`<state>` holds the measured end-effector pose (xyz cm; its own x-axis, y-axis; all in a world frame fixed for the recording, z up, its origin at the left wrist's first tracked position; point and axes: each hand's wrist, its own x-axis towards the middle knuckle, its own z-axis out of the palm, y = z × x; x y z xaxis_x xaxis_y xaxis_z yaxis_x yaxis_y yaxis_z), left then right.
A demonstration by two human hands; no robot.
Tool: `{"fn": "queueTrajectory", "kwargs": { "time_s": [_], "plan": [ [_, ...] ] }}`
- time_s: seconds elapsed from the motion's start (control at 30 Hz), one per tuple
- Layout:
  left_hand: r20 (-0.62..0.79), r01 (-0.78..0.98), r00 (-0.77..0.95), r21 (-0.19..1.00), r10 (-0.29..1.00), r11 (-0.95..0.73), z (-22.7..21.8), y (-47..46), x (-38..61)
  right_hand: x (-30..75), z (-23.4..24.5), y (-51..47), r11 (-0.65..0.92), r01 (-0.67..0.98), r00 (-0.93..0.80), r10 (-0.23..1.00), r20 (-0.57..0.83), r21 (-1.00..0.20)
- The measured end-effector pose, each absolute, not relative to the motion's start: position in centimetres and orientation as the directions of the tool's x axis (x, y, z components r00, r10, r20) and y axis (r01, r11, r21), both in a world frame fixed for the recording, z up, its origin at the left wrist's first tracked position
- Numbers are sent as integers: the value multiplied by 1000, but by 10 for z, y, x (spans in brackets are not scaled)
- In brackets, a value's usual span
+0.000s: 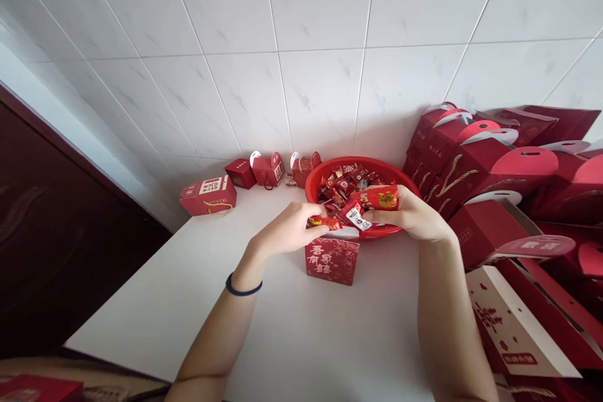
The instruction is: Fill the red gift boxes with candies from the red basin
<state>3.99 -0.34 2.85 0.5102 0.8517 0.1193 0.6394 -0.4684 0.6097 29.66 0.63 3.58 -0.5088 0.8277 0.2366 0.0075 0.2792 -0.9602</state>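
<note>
My left hand point(305, 225) is closed around a small red-and-yellow wrapped candy point(332, 223), just above a small red gift box point(332, 262) with white lettering. My right hand point(417, 217) grips a larger red snack packet point(384, 198) with a yellow print. A white-and-red wrapped candy point(357, 216) lies by my right fingertips; whether they pinch it too I cannot tell. Behind both hands stands a red plastic basin point(320, 169) filled with wrapped candies point(343, 182). The gift box stands upright on the white table, its top edge near the basin's rim.
Several closed red boxes, among them a box with a yellow cord point(207, 196), line the table's back left by the tiled wall point(320, 94). A pile of red gift boxes point(499, 226) crowds the right side. The white table point(188, 301) ends at the left before a dark door point(56, 220).
</note>
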Motion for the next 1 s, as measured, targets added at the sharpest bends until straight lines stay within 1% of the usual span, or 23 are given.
{"fn": "queueTrajectory", "kwargs": {
  "time_s": [0.1, 0.17, 0.4, 0.53, 0.73, 0.83, 0.93, 1.0],
  "plan": [
    [123, 681, 495, 561, 860, -472, 26, -4, 43, 300, 34, 7, 280, 14, -481, 844, 239, -960],
    [115, 684, 502, 553, 857, -475, 26, -4, 43, 302, 34, 7, 274, 14, -465, 853, 236, -962],
    [86, 630, 561, 600, 823, -492, 27, -2, 38, 305, 34, 7, 299, 16, -420, 868, 264, -954],
    [61, 649, 540, 605, 839, -461, 27, -3, 38, 302, 34, 7, 330, 43, -405, 868, 285, -943],
    [6, 600, 530, 704, 848, -380, 31, -6, 37, 299, 35, 8, 339, 69, -427, 860, 279, -938],
    [-11, 614, 523, 698, 852, -368, 31, -6, 36, 294, 37, 7, 328, 61, -414, 868, 275, -943],
    [11, 602, 542, 693, 840, -397, 30, -4, 35, 283, 38, 5, 335, 32, -410, 864, 293, -942],
    [26, 580, 558, 703, 830, -412, 29, -2, 35, 273, 38, 4, 339, 59, -428, 859, 283, -939]
  ]
}}
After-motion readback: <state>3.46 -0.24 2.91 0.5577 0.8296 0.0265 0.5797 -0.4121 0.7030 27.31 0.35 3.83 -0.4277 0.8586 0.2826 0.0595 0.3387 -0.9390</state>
